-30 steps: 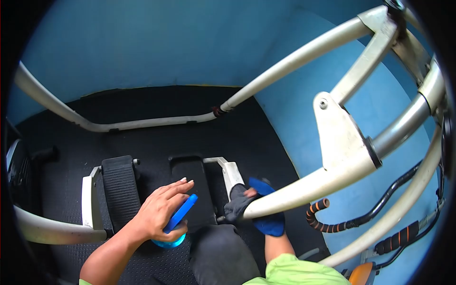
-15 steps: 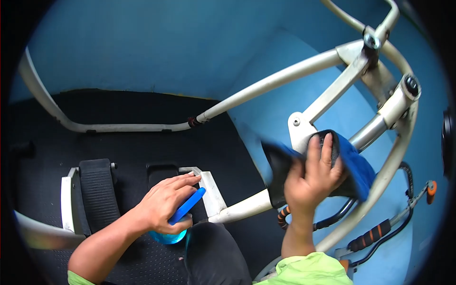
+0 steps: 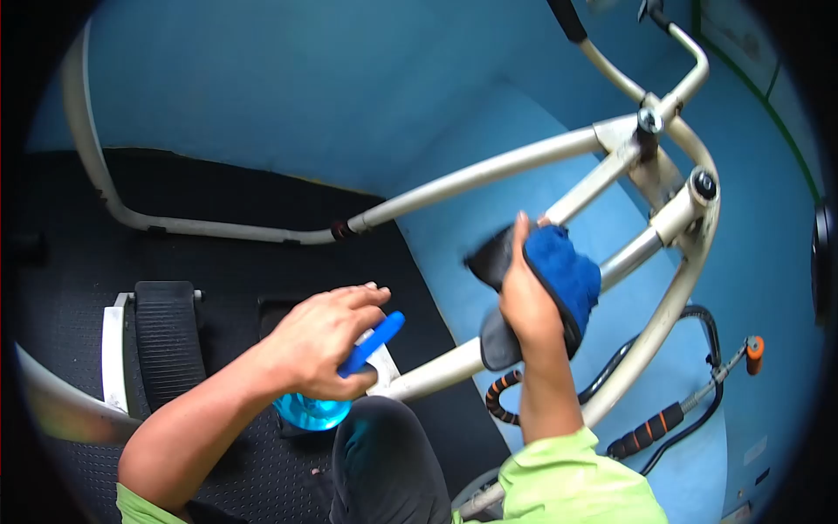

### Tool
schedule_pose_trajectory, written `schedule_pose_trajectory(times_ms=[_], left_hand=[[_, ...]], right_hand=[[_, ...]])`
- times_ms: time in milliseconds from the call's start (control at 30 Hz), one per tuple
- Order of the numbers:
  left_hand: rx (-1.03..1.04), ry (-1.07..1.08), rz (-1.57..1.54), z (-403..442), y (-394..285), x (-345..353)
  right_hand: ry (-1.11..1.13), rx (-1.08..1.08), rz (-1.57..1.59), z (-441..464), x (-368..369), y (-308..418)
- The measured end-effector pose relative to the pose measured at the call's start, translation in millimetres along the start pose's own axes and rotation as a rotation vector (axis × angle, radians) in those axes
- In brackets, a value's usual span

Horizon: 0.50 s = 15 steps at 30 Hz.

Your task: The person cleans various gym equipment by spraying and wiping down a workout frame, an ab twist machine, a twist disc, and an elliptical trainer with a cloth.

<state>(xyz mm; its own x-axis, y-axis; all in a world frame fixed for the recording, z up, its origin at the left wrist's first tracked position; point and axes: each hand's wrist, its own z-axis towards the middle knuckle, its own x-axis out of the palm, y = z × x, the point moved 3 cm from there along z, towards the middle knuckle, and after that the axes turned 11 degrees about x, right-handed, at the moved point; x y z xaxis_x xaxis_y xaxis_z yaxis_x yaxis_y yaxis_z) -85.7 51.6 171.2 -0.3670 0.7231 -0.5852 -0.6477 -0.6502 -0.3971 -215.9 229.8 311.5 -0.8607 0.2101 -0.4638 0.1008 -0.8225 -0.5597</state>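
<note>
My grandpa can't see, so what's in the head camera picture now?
The right hand holds a blue-and-black cloth at a white frame, while the left hand holds a blue bottle. Around them are a black pedal, dark floor and blue wall.

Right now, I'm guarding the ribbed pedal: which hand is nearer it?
Left: the left hand is right of the pedal; the right hand, holding cloth, is farther right.

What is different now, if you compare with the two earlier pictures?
The right hand and the cloth have moved up the white tube from its lower end. The view has shifted too, so the handlebars show at top right. Nothing was newly gripped or let go: the right hand still has the cloth, the left hand the bottle.
</note>
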Motion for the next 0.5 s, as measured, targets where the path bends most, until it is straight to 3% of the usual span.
schedule_pose_trajectory(times_ms=[133,233,333,433,500], left_hand=[[-0.048,-0.003,-0.006,-4.6,4.4,-13.6],[-0.057,0.006,0.004,-3.8,10.5,-15.1],[-0.066,0.008,0.019,-2.8,7.0,-17.6],[-0.058,-0.063,0.02,-9.5,7.5,-23.6],[-0.095,-0.125,-0.026,-14.1,9.4,-29.8]], right_hand=[[-0.256,-0.165,-0.062,-8.1,-25.0,-4.0],[0.211,0.163,-0.094,13.8,-20.9,3.5],[0.277,0.306,0.105,33.4,10.9,8.6],[-0.033,0.004,0.024,3.3,8.4,1.5],[-0.091,-0.031,0.092,-9.9,9.6,-5.6]])
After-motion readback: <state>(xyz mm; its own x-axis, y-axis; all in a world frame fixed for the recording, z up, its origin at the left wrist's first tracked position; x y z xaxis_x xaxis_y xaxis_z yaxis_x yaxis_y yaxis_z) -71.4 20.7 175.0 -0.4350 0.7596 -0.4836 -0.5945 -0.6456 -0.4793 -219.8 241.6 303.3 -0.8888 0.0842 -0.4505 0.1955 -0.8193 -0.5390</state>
